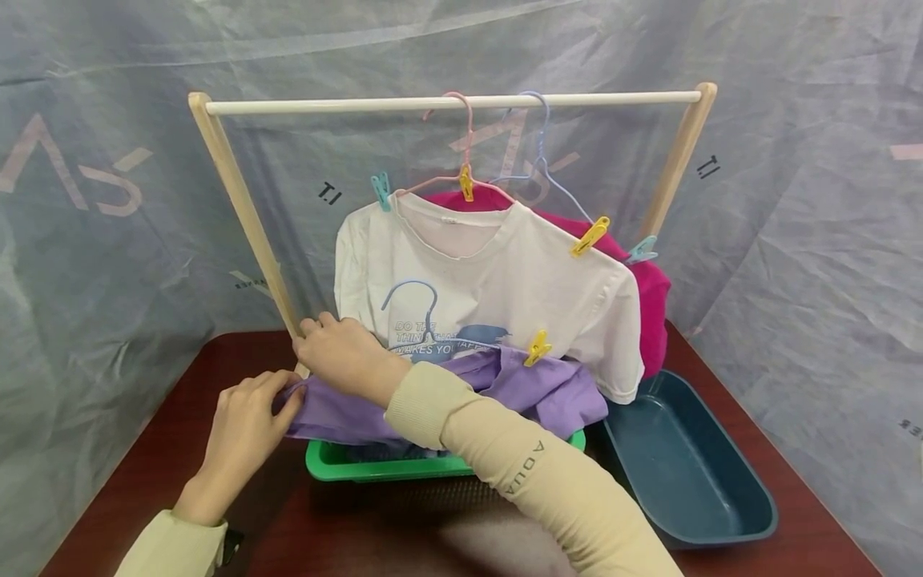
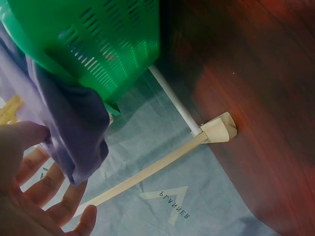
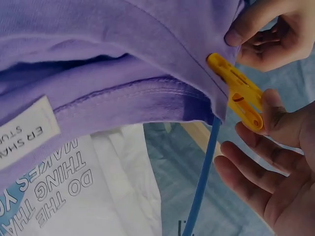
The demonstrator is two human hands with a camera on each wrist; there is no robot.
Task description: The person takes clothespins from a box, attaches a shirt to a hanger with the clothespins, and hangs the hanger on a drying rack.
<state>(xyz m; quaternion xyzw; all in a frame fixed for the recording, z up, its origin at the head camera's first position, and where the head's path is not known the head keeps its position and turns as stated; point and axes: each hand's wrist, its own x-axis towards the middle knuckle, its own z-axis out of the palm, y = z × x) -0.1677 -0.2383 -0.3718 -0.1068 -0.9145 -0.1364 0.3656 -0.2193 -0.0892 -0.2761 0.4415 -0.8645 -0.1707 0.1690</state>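
Note:
A purple garment [image 1: 555, 393] lies over the green basket [image 1: 389, 470], with a blue hanger [image 1: 433, 312] inside it. My left hand [image 1: 245, 421] pinches the garment's left edge between thumb and fingers. Just beside it, my right hand [image 1: 346, 357] holds a yellow clothespin [image 3: 238, 86] by its handle end. The jaws of that clothespin sit on the purple cloth where the hanger arm comes out. In the head view the right hand hides this clothespin. Another yellow clothespin [image 1: 537, 349] grips the garment on its right side.
Behind the basket stands a rack with a white bar [image 1: 324, 105]. From it hang a white T-shirt [image 1: 555, 280] on a pink hanger and a magenta garment [image 1: 654, 312], with yellow and blue clothespins on them. A dark blue basin [image 1: 692, 465] stands at right on the table [image 1: 144, 473].

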